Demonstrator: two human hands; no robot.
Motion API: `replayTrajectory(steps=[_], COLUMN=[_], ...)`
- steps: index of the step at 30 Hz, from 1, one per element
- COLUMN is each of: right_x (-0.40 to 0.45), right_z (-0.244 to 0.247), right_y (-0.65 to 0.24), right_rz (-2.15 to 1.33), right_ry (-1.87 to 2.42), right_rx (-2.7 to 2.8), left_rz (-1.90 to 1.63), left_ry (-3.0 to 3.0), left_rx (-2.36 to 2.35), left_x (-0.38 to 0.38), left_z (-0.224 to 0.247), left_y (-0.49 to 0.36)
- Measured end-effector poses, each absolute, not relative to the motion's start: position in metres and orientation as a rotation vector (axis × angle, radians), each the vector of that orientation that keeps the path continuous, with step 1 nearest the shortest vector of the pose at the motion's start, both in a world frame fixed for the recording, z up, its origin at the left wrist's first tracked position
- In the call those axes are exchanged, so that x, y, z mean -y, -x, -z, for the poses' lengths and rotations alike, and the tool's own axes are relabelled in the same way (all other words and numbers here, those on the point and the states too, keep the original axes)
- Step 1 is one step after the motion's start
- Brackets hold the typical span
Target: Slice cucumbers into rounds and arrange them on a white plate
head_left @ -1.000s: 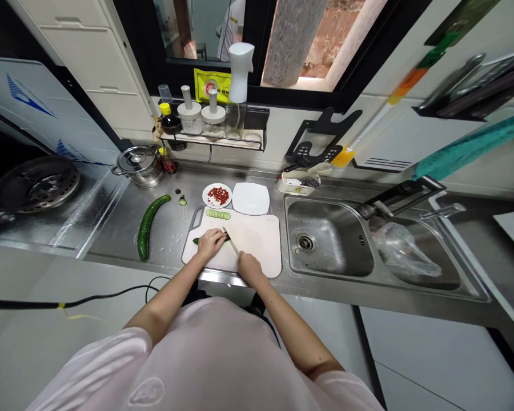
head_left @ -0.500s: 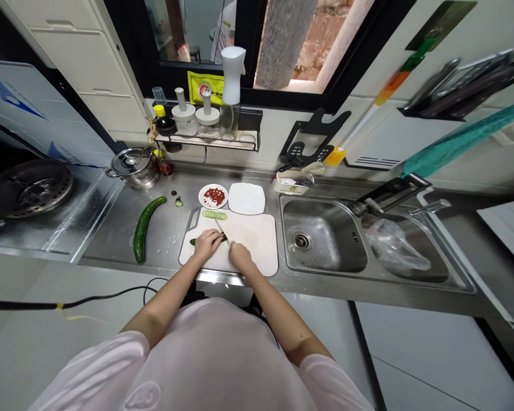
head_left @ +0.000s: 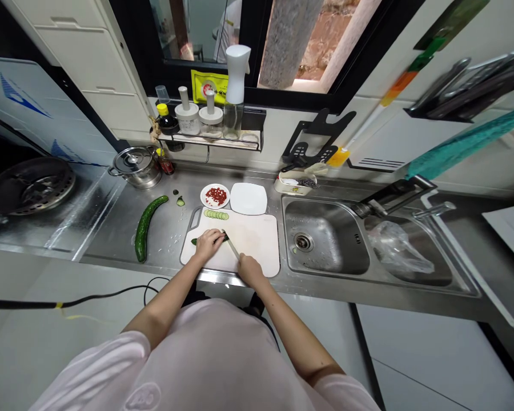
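My left hand [head_left: 209, 244] is closed over a piece of dark green cucumber [head_left: 194, 241] on the white cutting board [head_left: 261, 245]; most of the piece is under my fingers. In my right hand [head_left: 251, 269] is the handle of a knife [head_left: 232, 246]. Its blade points away and to the left, with the tip by the cucumber's right end. A row of overlapping cucumber slices [head_left: 216, 214] lies along the board's far edge. To the left, a whole cucumber [head_left: 145, 228] rests on the steel counter near small cut ends [head_left: 180, 201].
Behind the board stand a white plate of chopped red pieces [head_left: 215, 196] and a square white plate [head_left: 248, 198]. The sink [head_left: 325, 234] is on the right, with a plastic bag [head_left: 398, 245] in its second basin. A lidded pot [head_left: 137, 167] stands at the back left.
My right hand has drawn back toward me and to the right with the knife, so the blade has moved away from the slices. My left hand stays on the cucumber piece.
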State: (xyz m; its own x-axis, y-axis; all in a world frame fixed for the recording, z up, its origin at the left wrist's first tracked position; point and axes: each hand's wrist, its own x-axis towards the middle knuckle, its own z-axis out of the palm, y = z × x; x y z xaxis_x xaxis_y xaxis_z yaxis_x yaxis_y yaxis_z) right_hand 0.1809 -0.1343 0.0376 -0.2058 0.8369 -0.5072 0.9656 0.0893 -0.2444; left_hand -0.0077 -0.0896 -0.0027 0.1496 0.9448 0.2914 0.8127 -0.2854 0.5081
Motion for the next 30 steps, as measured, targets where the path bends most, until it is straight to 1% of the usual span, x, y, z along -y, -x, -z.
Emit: replayTrajectory(steps=[18, 30], right_x=[0.101, 0.115], right_z=[-0.046, -0.04], right_y=[-0.154, -0.164], right_rz=[0.809, 0.795], right_ry=[-1.839, -1.838], right_rx=[-2.16, -2.135], left_rz=[-0.835, -0.827], left_ry=[-2.214, -2.198], left_rx=[-1.706, -1.73], left_x=[0.091, 0.09], left_z=[0.001, 0.004], left_y=[0.007, 0.008])
